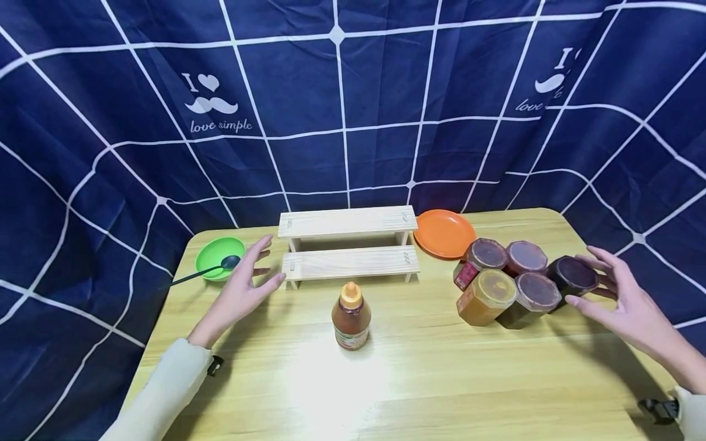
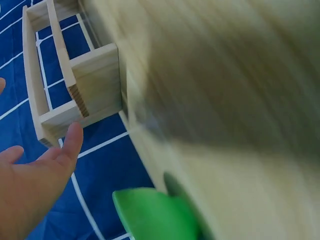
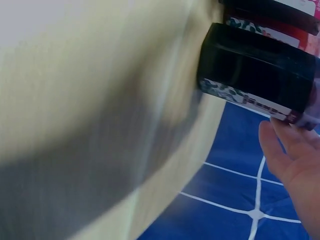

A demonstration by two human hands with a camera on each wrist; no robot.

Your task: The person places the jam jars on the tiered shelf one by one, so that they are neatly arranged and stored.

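My left hand [image 1: 248, 278] hovers with fingers spread beside the left end of a two-step wooden rack [image 1: 353, 263] and holds nothing. In the left wrist view its fingertip overlaps the rack's side. My right hand [image 1: 629, 300] is spread at the right side of a dark jar [image 1: 573, 274], thumb toward the front and fingers behind. The right wrist view shows the fingertips right by this dark jar [image 3: 255, 67], at its lid end. Against that jar's left stand several more jars, among them a yellow-lidded honey-coloured one [image 1: 488, 297]. A squeeze bottle [image 1: 351, 321] with an orange cap stands before the rack.
A green bowl [image 1: 212, 251] with a black spoon [image 1: 228, 262] across it lies behind the left hand. An orange plate [image 1: 444, 234] lies right of the rack. Blue cloth [image 1: 380, 79] with white lines hangs around the back and sides of the wooden table [image 1: 441, 380].
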